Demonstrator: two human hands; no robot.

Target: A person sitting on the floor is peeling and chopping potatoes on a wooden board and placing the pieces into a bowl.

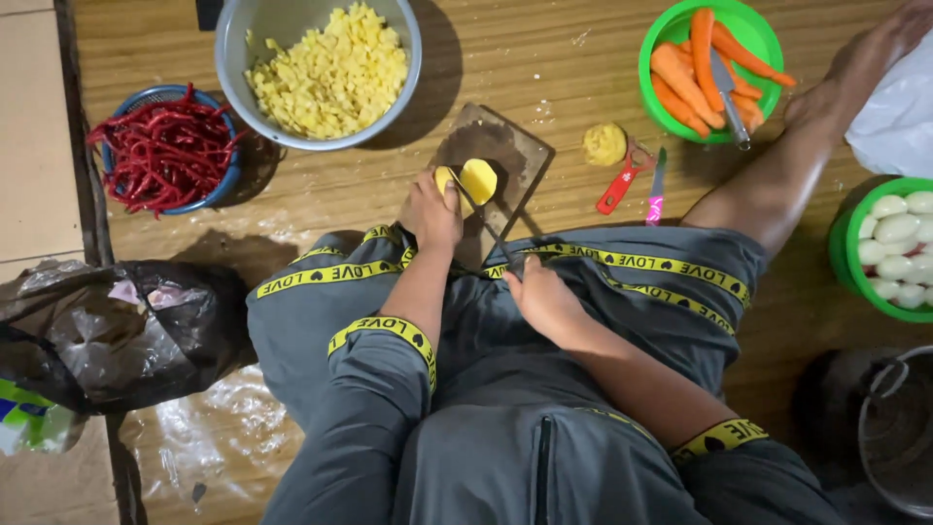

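We sit on a wooden floor (544,58) with our grey trousers filling the lower frame, and the work lies straight ahead of our knees. Largest around us are the metal bowl of diced potato (321,63) at the top, a dark plastic bag (117,331) to our left, a blue basket of red chillies (165,146), a green bowl of carrots (709,68) and another green bowl of peeled eggs (889,248) to our right.

Between our knees lies the small dark cutting board (505,146), and on it sits the peeled potato (471,180), cut faces showing. Our left hand (432,214) is the nearer one: it curls over the potato's near-left side, fingers closed on it and pinning it to the board. Our right hand (544,297) sits further back, over our lap, wrapped shut around the handle of a knife (481,219). The blade's long axis runs diagonally from that hand up and leftwards, its tip reaching the potato just beside our left fingers.

Right of the board lie a loose potato piece (604,144), a red peeler (627,175) and a small pink-handled knife (657,190), untouched.
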